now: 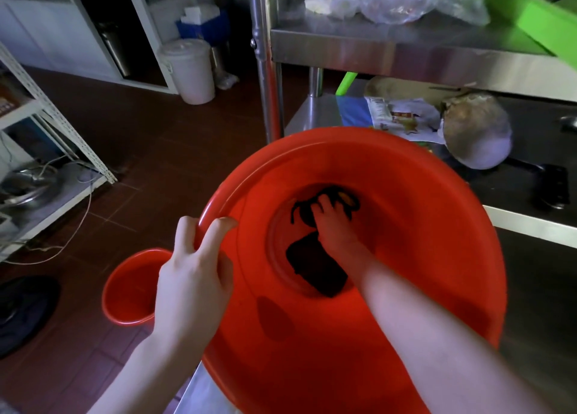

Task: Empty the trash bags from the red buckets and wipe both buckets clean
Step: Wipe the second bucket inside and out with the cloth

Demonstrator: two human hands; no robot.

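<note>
At the table's [406,51] front edge you have the big bucket [390,154] tipped with its mouth towards you, its far rim just beside the lower shelf [315,110] and its right rim over the dark counter [530,257]. Room is tight on that side; the open space is to your left, over the tiled floor [140,138], out to the rack [62,123] and the white pail [190,70] at the back. The second bucket [131,288] stands upright on the floor just left of the big one, partly hidden behind your left wrist, with a dark mat [25,310] beyond it near the left edge.

Your left hand [190,276] grips the big bucket's near-left rim, fingers curled over the lip and pointing inward. Your right arm reaches straight down into the bucket; your right hand [334,226] is at the bottom, fingers bent and clenched on the dark cloth [315,270], which sticks out past your fingertips and under your wrist, flat against the bucket's base
</note>
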